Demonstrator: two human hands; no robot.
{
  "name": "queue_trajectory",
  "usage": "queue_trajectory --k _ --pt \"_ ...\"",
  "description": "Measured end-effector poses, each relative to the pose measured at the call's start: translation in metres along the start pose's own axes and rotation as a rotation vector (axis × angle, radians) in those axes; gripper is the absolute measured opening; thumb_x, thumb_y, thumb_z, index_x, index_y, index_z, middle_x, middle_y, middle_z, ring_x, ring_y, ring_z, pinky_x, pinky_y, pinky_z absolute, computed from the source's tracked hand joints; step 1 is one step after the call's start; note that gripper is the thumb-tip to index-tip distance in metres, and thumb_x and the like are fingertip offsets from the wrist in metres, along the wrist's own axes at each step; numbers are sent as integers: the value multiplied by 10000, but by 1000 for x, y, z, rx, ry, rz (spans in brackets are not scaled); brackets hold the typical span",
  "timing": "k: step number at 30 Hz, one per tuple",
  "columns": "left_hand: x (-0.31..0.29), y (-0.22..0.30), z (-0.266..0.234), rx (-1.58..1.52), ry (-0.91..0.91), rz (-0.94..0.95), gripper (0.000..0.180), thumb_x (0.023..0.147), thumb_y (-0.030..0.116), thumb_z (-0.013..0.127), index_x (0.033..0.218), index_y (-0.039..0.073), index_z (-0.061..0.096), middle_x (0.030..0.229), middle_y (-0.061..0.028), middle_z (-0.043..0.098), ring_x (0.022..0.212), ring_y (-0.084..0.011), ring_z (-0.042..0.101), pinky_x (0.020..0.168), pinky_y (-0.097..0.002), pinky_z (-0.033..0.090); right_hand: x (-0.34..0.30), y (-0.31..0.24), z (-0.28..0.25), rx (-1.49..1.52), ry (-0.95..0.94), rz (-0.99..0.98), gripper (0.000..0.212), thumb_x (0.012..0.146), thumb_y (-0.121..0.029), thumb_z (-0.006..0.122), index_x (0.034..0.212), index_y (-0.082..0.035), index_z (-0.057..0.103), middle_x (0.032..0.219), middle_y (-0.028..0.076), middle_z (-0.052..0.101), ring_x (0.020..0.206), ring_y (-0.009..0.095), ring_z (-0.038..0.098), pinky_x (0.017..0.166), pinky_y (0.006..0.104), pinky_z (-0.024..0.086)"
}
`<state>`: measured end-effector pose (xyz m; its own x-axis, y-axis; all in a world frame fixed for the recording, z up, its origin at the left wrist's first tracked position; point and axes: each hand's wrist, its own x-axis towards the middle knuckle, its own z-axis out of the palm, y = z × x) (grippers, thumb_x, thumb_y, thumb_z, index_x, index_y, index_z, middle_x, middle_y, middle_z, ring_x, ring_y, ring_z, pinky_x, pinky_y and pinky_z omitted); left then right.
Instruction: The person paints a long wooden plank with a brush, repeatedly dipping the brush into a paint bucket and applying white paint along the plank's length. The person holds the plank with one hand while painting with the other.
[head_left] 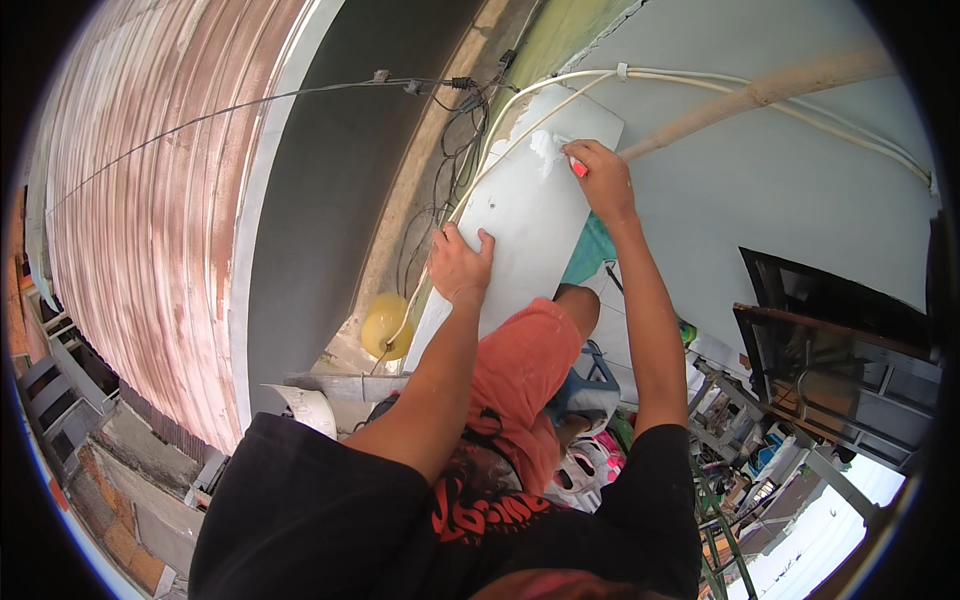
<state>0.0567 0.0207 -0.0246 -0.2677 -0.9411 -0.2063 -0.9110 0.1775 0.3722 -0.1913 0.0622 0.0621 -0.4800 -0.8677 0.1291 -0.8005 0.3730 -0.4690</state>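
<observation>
My right hand is closed around a small red-handled tool, perhaps a putty knife; its working end is too small to make out. It meets a wet-looking white patch at the far end of a white ledge. My left hand rests on the ledge's left side, thumb apart from the bent fingers, close to a cream cable that runs along that edge. I see nothing held in it. Part of the ledge is hidden by my leg in salmon-coloured shorts.
Tangled black wires hang left of the ledge, above a yellow round object. A wooden pole slants across the pale wall on the right. Beyond lies a corrugated roof; dark window panels stand open at right.
</observation>
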Motion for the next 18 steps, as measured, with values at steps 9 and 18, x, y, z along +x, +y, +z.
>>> queue_trajectory --k 9,18 --pt "1 1 -1 -4 -23 -22 522 887 518 598 1130 56 581 1086 -150 601 946 -356 659 848 -480 499 5 -18 -20 318 -296 206 151 912 -84 746 1047 -21 772 1046 110 782 903 229 741 804 332 584" --pt "0 0 0 10 -18 -8 525 889 518 597 1139 57 582 1087 -149 595 945 -350 656 850 -473 499 26 28 -4 210 186 116 170 893 -85 751 1056 -52 785 984 123 771 840 240 726 774 343 567"
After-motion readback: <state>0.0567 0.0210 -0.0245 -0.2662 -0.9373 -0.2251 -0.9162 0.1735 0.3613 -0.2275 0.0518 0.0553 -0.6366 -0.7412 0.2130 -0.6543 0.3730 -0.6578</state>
